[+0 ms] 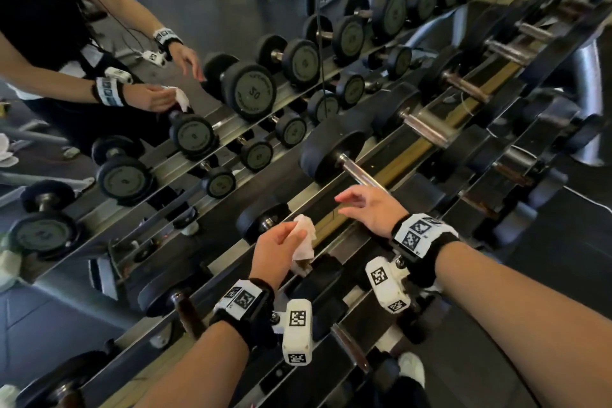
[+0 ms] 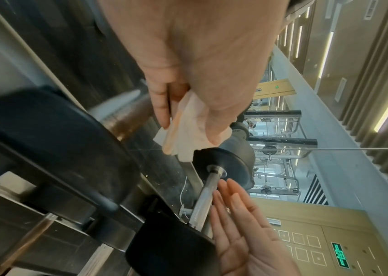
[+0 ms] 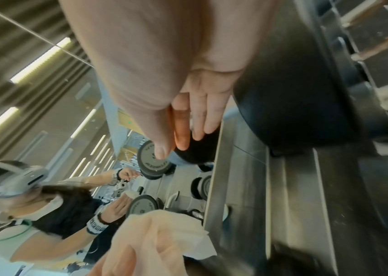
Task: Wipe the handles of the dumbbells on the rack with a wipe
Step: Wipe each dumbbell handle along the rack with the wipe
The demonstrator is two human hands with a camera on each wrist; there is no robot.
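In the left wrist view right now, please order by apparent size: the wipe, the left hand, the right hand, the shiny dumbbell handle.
1. left hand, largest, but it is nearest the camera.
2. right hand, partly cut by the frame edge.
3. wipe and dumbbell handle: they look alike in size, so no ranking.

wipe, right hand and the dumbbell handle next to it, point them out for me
wipe (image 1: pixel 305 235), head view, middle of the crumpled sheet.
right hand (image 1: pixel 371 209), head view, back of the hand.
dumbbell handle (image 1: pixel 359 172), head view, middle of the bare steel bar.

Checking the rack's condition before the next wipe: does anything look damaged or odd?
Yes: the handle beside the wipe looks brown and rusty, unlike the shiny handle by the right hand.
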